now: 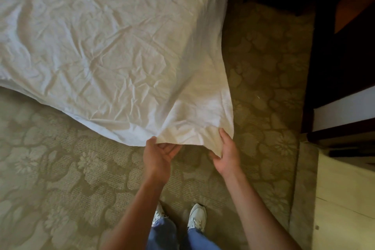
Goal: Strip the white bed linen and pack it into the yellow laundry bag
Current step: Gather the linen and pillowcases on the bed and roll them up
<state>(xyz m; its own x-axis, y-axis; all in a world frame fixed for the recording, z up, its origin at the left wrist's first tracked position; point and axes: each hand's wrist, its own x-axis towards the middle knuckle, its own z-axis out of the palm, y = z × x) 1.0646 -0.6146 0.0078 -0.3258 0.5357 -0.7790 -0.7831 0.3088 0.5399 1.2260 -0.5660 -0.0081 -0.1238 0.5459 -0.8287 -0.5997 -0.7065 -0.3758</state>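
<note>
Writing: no brand, label or lettering can be read on anything in view.
Containers: none can be made out; a pale cream piece of furniture (pixel 343 199) stands at the lower right edge, and whether it holds anything cannot be told.
White sheet (pixel 105 46): a large, heavily creased white cloth fills the upper left and centre of the view, stretched out and lifted above the floor, its near edge sagging in a curve toward the person. Its nearest corner comes to a point between the two hands.
Left hand (pixel 160 155): palm turned up under the sheet's hem, thumb on top of the cloth and fingers beneath it; the grip pinches the edge just left of the corner.
Right hand (pixel 227 153): fingers curled round the corner itself, bunching a fold of cloth inside the grip; the thumb lies along the top of the fabric.
Hands together: near each other, not touching, joined only by the short span of hem between them.
Carpet (pixel 60 168): olive-beige with a raised flower pattern, covering the floor below the sheet.
Feet: two light sneakers (pixel 196 217) and blue jeans (pixel 162 235) directly below the hands, standing on the carpet.
Dark furniture (pixel 334 67): dark wood panels along the right side, well apart from the sheet.
</note>
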